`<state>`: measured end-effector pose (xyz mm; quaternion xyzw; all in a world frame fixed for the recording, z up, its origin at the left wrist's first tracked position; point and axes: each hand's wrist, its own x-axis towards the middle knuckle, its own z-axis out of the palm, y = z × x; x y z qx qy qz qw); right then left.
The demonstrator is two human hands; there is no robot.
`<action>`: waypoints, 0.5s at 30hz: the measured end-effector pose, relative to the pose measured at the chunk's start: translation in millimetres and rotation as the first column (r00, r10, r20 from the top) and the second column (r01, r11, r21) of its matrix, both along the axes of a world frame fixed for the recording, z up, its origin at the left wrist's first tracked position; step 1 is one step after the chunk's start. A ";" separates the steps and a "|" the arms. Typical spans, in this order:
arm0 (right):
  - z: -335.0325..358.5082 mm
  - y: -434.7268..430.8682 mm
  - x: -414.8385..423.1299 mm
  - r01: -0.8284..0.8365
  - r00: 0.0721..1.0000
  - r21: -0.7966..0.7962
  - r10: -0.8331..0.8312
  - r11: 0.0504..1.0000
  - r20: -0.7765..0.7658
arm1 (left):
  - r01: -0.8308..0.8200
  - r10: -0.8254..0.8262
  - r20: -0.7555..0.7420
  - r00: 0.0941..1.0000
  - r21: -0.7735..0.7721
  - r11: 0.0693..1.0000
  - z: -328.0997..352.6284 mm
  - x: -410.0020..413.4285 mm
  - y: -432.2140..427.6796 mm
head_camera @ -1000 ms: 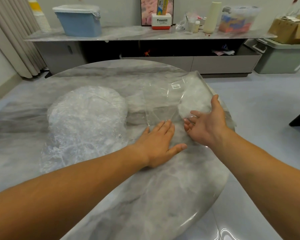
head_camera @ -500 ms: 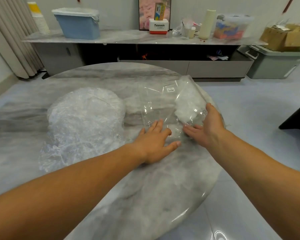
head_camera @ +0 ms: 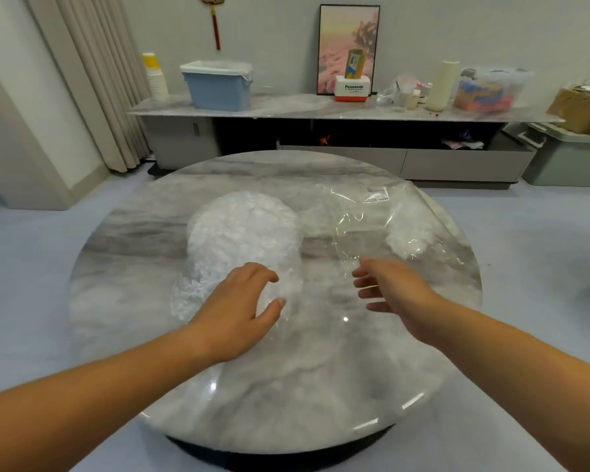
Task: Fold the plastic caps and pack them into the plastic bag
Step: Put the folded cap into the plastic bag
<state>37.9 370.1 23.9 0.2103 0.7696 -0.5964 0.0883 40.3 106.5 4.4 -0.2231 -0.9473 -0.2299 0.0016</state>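
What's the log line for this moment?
left hand: open, over cap pile | right hand: open, by plastic bag | plastic bag: flat on table, caps inside | likely next: grab from pile

Looks like a home living room: pleated curtains (head_camera: 92,80) by the wall, a framed picture (head_camera: 348,39) standing on a long low marble-topped cabinet (head_camera: 304,111), a red hanging ornament (head_camera: 215,27) above, a blue storage bin (head_camera: 218,86) and stacked paper cups (head_camera: 156,78), a round marble table (head_camera: 286,386) in front.

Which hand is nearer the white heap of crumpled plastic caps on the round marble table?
Left. The left hand is over the near edge of the white heap of plastic caps; the right hand is apart, to its right, beside the clear plastic bag.
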 end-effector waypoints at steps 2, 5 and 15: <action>-1.1 -24.2 10.9 -0.152 0.988 0.034 0.151 0.988 0.039 | -0.044 0.045 -0.030 0.999 0.030 0.999 1.5 9.0 -20.4; -4.7 -53.8 24.6 -0.270 0.961 -0.006 0.270 0.963 0.060 | -0.145 0.148 0.056 0.987 -0.054 0.988 -5.5 13.9 -43.7; -27.5 -97.8 32.2 -0.255 0.960 -0.083 0.263 0.963 0.101 | 0.088 -0.022 0.229 0.973 -0.281 0.956 -27.8 43.5 -49.1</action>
